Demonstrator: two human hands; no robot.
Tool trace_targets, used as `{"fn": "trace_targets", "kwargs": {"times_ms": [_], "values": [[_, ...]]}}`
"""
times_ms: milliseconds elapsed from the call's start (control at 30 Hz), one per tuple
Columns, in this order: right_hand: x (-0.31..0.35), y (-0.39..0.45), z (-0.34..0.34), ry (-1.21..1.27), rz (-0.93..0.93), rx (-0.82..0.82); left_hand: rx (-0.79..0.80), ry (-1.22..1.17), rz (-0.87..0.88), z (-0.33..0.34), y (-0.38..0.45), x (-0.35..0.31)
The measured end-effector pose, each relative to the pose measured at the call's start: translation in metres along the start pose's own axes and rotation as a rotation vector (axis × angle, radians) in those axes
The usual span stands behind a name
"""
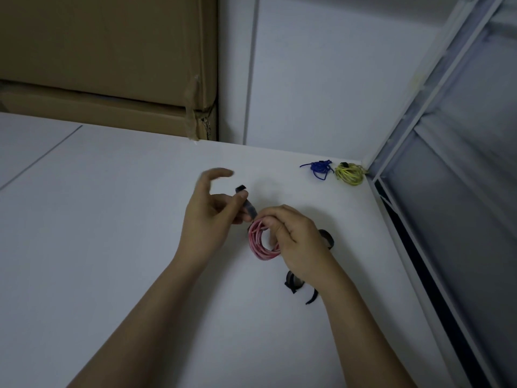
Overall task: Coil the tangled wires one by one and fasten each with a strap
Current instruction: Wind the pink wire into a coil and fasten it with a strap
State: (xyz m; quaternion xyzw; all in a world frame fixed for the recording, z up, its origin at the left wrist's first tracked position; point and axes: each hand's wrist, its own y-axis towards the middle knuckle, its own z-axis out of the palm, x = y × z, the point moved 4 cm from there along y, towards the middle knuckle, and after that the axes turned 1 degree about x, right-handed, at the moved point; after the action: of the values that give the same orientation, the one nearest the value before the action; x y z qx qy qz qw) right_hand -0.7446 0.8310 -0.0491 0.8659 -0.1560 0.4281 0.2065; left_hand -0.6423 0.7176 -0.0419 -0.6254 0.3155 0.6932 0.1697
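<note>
A pink wire coil (pixel 258 242) is held upright just above the white table (pixel 112 219) by my right hand (pixel 296 239), whose fingers wrap its right side. My left hand (pixel 212 217) pinches a black strap (pixel 247 204) between thumb and finger; the strap runs down to the top of the pink coil. The left index finger is lifted and blurred. A blue wire coil (pixel 319 168) and a yellow wire coil (pixel 349 174) with a black strap on it lie at the table's far right corner.
Loose black straps lie by my right wrist: one (pixel 328 238) behind the hand, two (pixel 293 282) (pixel 312 297) below it. Cardboard boxes (pixel 106 65) stand behind the table at left. A white metal frame (pixel 419 191) borders the table's right edge.
</note>
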Motion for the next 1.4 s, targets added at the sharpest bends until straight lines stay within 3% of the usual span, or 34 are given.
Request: {"fn": "trace_targets", "kwargs": {"times_ms": [200,500,933,1233,1400], "values": [[0.002,0.0,0.002,0.046,-0.022,-0.026,0.039,0.041,0.051,0.0,0.001,0.0],[0.009,-0.001,-0.003,0.246,0.043,-0.07,0.175,-0.003,-0.028,0.007,0.001,0.003],[0.009,-0.002,-0.006,0.348,0.051,-0.255,0.225,-0.062,-0.102,0.007,0.0,0.009],[0.007,-0.005,-0.007,0.258,0.029,-0.325,0.288,-0.298,-0.272,0.008,-0.004,0.005],[0.007,-0.008,-0.008,0.176,-0.025,-0.421,0.329,-0.295,-0.263,0.012,-0.006,0.003]]}}
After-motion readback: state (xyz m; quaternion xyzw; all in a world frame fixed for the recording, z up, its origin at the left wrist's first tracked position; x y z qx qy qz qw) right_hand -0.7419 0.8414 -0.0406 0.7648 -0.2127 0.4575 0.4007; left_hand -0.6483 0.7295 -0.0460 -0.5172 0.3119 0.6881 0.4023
